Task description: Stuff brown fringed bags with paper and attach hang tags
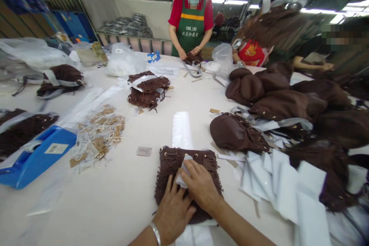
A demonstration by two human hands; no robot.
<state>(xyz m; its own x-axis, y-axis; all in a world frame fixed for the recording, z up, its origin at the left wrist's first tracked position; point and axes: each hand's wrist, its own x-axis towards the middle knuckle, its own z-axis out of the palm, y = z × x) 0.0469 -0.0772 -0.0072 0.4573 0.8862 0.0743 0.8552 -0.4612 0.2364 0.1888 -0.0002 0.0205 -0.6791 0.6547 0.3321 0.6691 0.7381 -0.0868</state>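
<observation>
Fingers of the right hand (201,186) pinch white paper (182,172) atop the brown fringed bag (173,165) — left hand (171,213) flat, spread, just nearer — bag's fringe edge runs crosswise on the tabletop (129,192).

Bare table (127,188) left of the fringed bag (170,169); white sheets (276,177) crowd right.

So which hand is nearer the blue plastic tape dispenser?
Left. The left hand rests on the brown fringed suede bag, on the side toward the blue plastic tape dispenser; the right hand lies farther away.
</observation>
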